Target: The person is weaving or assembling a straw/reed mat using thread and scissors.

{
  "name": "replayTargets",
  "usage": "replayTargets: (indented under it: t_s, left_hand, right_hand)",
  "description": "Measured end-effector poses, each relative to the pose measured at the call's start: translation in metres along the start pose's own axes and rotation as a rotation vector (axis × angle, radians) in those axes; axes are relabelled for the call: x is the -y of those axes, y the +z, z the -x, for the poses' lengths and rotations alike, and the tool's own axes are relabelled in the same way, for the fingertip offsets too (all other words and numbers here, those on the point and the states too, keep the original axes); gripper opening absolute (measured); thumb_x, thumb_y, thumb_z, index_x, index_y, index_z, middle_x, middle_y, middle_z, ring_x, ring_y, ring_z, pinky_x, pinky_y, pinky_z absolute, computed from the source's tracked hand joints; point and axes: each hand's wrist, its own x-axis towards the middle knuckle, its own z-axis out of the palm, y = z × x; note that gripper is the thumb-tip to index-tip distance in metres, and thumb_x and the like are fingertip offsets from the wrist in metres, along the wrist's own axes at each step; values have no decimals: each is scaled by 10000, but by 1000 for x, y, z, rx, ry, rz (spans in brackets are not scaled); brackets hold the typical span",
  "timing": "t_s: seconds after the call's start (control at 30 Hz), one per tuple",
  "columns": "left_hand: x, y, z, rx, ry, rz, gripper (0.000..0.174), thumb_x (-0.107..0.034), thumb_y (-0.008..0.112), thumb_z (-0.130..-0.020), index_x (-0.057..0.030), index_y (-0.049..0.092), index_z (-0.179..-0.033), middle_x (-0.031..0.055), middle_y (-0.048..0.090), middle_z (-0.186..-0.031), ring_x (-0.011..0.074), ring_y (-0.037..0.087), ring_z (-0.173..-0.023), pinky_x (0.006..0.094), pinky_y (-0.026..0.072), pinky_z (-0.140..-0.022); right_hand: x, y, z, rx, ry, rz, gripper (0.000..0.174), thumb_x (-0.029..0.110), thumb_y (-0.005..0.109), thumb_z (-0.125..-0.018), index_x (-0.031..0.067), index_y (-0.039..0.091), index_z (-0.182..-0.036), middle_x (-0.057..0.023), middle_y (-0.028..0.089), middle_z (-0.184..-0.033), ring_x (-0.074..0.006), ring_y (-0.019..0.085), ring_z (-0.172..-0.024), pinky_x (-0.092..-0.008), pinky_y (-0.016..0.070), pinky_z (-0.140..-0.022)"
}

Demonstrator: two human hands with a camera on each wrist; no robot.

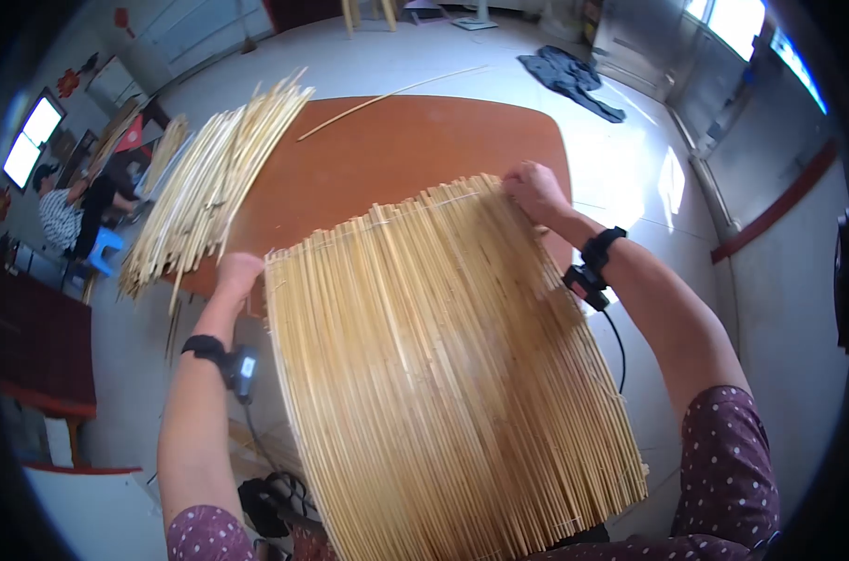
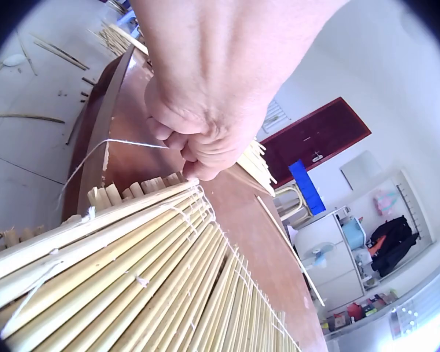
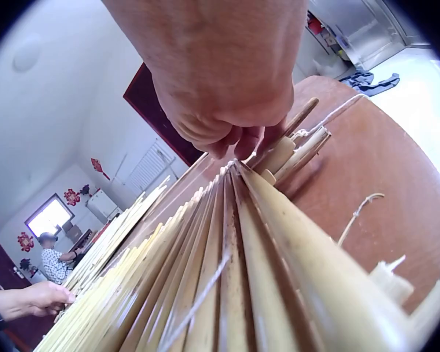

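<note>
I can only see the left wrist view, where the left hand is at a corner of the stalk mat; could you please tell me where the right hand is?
Observer: In the head view, the right hand grips the far right corner of the stalk mat.
Operator: Thank you. Could you tell me what is right next to it there?
Observer: The right wrist view shows a few thick stalk ends jutting out beside it.
Operator: And would you mind telling me what lies on the floor beyond that side?
Observer: A dark, crumpled cloth lies on the floor, past the far right corner of the brown table.
</note>
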Motion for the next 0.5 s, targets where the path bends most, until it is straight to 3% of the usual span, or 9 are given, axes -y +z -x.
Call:
replayTargets:
  t_s: [0.2, 0.5]
  left_hand:
    - [-30, 3, 18, -81, -64, -77, 96, -46, 628, -748, 24, 691, -765, 53, 659, -713, 137, 596, -643, 285, 463, -614]
    - [-32, 2, 17, -65, -114, -114, 102, -58, 630, -765, 23, 690, -773, 49, 652, -709, 130, 591, -645, 285, 455, -618]
  right_hand:
    - [-7, 6, -6, -16, -34, -43, 192, 121, 505, -754, -24, 629, -758, -255, 603, -747, -413, 612, -759, -464, 489, -694]
    - [-14, 9, -15, 79, 69, -41, 237, 135, 502, -803, -61, 635, -805, -290, 615, -819, -449, 608, -825, -469, 488, -751]
